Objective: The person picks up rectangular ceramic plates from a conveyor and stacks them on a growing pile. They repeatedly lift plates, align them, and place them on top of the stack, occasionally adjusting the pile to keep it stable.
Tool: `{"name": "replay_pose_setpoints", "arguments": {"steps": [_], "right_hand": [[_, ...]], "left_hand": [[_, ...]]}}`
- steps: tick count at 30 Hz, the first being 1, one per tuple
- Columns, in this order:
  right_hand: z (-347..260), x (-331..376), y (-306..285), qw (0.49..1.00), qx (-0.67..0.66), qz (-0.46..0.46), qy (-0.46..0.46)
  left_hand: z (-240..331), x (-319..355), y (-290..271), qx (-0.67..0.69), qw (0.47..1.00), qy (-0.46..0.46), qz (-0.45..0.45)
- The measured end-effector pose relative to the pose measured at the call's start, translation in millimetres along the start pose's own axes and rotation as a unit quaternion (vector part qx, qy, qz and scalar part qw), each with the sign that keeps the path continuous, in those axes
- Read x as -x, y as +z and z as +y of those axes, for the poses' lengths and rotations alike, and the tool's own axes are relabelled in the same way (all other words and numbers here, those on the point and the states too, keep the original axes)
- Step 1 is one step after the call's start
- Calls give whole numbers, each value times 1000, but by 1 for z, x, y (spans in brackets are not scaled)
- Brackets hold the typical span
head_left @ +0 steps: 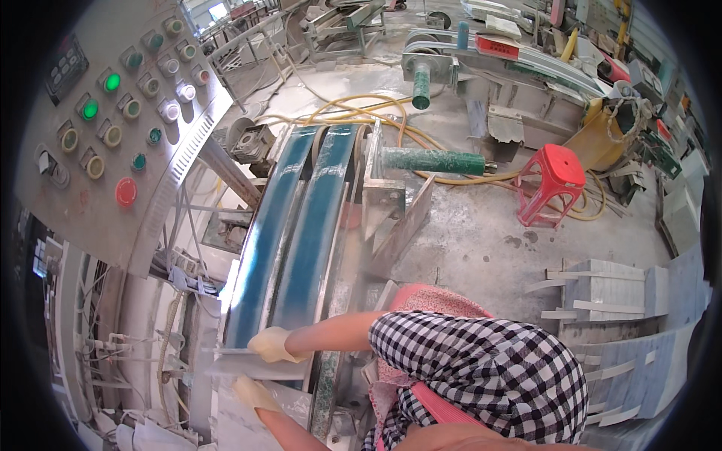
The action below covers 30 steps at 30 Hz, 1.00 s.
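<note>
My right hand, in a cream glove, is at the upper edge of a grey stone slab, with its fingers curled over that edge. At the slab's lower edge is my left hand, also gloved, its fingers bent against the stone. The slab lies across the near end of two blue-green conveyor belts, and its left part is slightly blurred. Beneath my left hand a white, grey-veined slab shows. The undersides of my fingers are hidden.
A control panel with lit buttons leans in at upper left. Right of the belts stand a metal bracket and green roller. A red stool, yellow hoses and stacked slabs stand or lie farther right.
</note>
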State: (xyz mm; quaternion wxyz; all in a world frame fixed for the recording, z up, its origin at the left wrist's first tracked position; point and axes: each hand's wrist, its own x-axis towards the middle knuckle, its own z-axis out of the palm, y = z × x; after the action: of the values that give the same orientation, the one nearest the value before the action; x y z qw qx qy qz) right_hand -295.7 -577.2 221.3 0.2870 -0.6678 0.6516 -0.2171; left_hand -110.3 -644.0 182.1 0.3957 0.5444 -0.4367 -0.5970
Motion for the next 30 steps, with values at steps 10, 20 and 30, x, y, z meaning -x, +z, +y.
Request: {"name": "replay_pose_setpoints", "arguments": {"steps": [10,20,30], "right_hand": [[-30,52,-17,891,-393,-1,226],[-33,61,-27,836,-456,-10,305],[24,9,-6,996,85,-21,-32]], "left_hand": [[-17,-10,4,-552,825,99,70],[9,-2,15,-705,691,156,33],[20,-4,-36,-497,848,49,177]]}}
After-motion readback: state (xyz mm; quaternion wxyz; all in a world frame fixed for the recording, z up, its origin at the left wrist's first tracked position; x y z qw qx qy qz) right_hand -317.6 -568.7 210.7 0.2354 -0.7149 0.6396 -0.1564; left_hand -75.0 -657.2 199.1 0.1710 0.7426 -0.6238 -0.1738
